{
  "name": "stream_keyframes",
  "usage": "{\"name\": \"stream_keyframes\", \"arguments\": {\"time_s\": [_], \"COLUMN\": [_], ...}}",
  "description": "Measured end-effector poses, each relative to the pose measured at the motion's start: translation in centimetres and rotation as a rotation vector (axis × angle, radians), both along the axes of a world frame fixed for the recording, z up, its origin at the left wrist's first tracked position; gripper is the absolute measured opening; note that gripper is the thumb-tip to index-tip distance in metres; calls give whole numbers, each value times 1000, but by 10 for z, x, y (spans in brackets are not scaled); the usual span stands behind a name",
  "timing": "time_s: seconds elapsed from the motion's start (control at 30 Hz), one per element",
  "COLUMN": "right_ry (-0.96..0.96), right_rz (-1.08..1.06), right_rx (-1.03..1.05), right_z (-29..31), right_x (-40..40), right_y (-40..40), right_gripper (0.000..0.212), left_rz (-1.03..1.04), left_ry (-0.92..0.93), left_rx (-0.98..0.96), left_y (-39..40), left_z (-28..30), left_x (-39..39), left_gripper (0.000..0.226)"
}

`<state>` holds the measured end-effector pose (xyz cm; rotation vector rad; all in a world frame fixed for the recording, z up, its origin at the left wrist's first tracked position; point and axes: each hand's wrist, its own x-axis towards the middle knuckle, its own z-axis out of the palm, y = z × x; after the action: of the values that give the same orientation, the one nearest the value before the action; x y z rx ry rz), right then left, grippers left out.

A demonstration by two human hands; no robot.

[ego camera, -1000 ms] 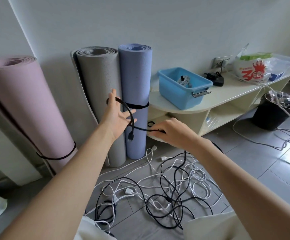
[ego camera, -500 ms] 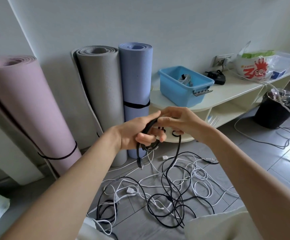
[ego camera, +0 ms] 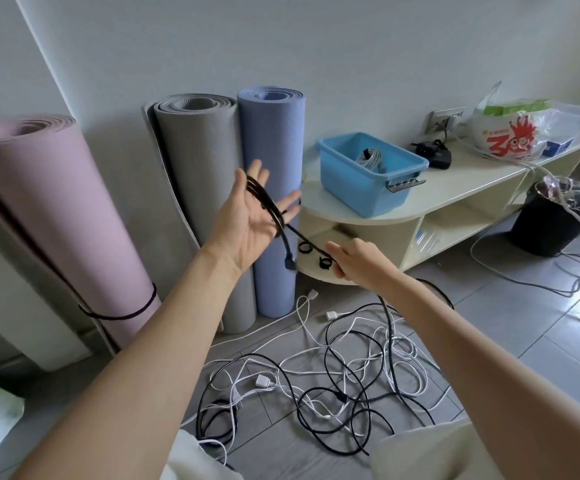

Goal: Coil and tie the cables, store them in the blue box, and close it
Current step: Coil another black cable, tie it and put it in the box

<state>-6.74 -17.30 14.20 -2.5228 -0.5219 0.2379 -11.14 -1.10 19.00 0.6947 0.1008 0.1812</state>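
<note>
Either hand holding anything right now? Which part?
Black cable: its coiled plug end is draped over the open left hand; the right hand pinches its run just past those loops.

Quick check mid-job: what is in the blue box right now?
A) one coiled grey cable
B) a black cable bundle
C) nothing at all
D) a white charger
A: the open blue box on the cabinet top holds a single coiled grey cable; the black cable is draped over the left hand.

Head-worn camera looks steeply down, close above forearms.
</note>
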Motion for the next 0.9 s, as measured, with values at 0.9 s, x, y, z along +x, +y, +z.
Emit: {"name": "stream_keyframes", "arguments": {"time_s": [0.9], "right_ry": [-200], "right_rz": [-336], "right_rx": [830], "right_z": [46], "right_x": [18], "right_y": [-20], "right_gripper": [42], "left_rz": [-673], "left_ry": [259], "left_rx": [737], "left_y": [-24], "left_z": [-28], "left_x": [-21], "left_gripper": [49]}}
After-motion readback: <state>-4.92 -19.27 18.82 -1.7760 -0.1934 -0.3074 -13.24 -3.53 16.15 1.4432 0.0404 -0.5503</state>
